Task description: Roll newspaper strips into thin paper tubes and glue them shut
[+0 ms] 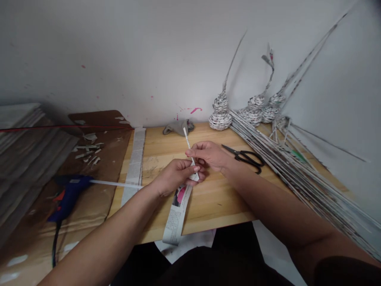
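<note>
A newspaper strip hangs from my hands toward the table's front edge, its upper end rolled into a thin paper tube that points up and slightly left. My left hand pinches the strip where the flat part meets the roll. Around the tube, just above, the thumb and fingers of my right hand are closed. Black-handled scissors lie right of my right hand. Left of my left hand is a stack of cut newspaper strips.
A blue glue gun with a white glue stick rests on brown cardboard at left, near paper scraps. Behind is a grey cloth. Woven paper gourds and a bundle of long paper tubes occupy the right.
</note>
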`<action>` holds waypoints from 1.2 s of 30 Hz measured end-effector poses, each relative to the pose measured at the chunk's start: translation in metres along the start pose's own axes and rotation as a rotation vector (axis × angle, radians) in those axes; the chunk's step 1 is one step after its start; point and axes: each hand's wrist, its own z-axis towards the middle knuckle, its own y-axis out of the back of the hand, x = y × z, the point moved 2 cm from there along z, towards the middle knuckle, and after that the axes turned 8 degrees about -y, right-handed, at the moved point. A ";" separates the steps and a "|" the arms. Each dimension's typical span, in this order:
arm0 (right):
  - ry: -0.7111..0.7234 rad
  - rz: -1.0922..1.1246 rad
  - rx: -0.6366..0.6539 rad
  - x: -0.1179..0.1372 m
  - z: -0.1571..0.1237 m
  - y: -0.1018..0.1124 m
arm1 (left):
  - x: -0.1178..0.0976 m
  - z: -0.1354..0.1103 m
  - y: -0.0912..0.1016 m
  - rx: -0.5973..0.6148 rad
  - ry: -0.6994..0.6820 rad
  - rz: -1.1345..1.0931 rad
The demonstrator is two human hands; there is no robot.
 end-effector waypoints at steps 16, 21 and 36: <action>0.000 -0.019 0.099 -0.002 0.004 0.005 | 0.002 0.000 0.000 0.036 -0.009 -0.004; 0.106 -0.089 -0.024 -0.002 0.006 0.007 | 0.000 -0.001 -0.003 0.039 -0.012 0.048; 0.166 -1.252 -0.567 0.037 0.116 0.002 | -0.001 0.003 0.010 -0.032 -0.017 -0.063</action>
